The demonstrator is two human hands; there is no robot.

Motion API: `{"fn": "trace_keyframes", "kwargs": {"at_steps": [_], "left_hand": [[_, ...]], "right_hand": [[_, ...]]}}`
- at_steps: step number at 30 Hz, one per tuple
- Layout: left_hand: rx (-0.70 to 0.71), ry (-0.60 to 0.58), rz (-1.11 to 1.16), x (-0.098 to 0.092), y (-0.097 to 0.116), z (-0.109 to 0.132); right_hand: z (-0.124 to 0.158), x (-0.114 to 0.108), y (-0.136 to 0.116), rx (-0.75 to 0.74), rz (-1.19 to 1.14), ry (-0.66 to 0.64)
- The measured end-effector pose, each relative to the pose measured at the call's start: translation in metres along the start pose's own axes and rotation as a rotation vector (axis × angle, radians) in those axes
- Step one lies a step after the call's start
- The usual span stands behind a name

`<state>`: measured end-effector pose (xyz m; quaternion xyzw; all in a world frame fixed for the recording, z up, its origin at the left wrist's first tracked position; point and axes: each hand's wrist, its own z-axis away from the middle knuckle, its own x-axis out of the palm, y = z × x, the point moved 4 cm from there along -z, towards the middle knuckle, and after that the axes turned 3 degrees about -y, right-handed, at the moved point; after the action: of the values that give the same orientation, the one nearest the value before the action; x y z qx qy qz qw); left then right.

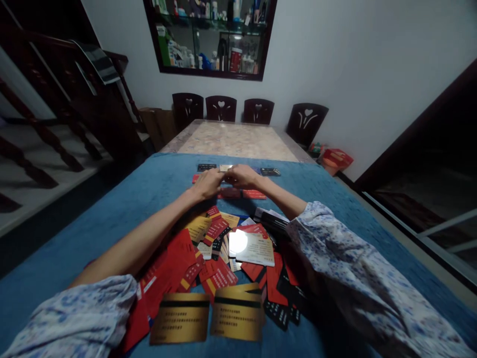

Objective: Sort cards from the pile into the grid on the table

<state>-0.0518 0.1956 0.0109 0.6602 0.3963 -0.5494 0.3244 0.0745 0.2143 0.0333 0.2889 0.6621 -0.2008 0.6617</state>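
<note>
My left hand point(208, 184) and my right hand point(241, 176) meet at the far side of the blue cloth point(149, 199), fingers bent inward. At their fingertips is a pale card point(225, 168), its near edge partly covered. It sits in a row with a black card point(206, 167) on the left and another black card point(270, 172) on the right. Closer in, red cards point(254, 194) form a second row, partly behind my hands. Between my forearms spreads a loose heap of red, gold, black and white cards, with a white card point(255, 247) on top.
Two gold magnetic-stripe cards point(237, 315) lie at the near edge of the heap. Beyond the cloth is the bare stone-patterned tabletop point(238, 139), with dark wooden chairs point(221, 108) behind it. A stair railing point(44, 99) runs along the left. A red bag point(337, 158) is at the right.
</note>
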Motion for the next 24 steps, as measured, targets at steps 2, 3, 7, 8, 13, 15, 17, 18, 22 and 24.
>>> {"fn": "trace_keyframes", "kwargs": {"at_steps": [2, 3, 7, 8, 13, 15, 17, 18, 22, 24], "left_hand": [[0.009, -0.003, -0.008, 0.0, 0.008, 0.003], [0.01, -0.004, -0.009, 0.0, 0.012, 0.005], [0.008, -0.009, -0.009, -0.002, 0.031, 0.014], [0.008, -0.013, -0.018, -0.002, 0.036, 0.016], [0.02, -0.037, 0.015, -0.004, 0.059, 0.022], [0.028, -0.034, 0.037, -0.004, 0.068, 0.024], [0.033, -0.031, 0.047, -0.005, 0.076, 0.026], [0.035, -0.036, 0.054, -0.004, 0.081, 0.026], [0.055, -0.05, 0.087, -0.002, 0.098, 0.028], [0.077, -0.043, 0.1, 0.0, 0.105, 0.029]], "right_hand": [[0.01, -0.001, -0.001, 0.001, 0.002, 0.006], [0.015, 0.0, -0.002, -0.001, -0.003, 0.012], [0.033, 0.002, -0.004, -0.026, -0.045, 0.047], [0.037, 0.004, -0.004, -0.028, -0.058, 0.054], [0.06, 0.013, -0.002, -0.029, -0.101, 0.066], [0.07, 0.016, -0.001, -0.024, -0.109, 0.07], [0.08, 0.02, 0.001, -0.029, -0.128, 0.079], [0.085, 0.021, 0.002, -0.026, -0.131, 0.086], [0.103, 0.026, 0.006, -0.013, -0.13, 0.086], [0.112, 0.028, 0.006, -0.021, -0.14, 0.097]]}}
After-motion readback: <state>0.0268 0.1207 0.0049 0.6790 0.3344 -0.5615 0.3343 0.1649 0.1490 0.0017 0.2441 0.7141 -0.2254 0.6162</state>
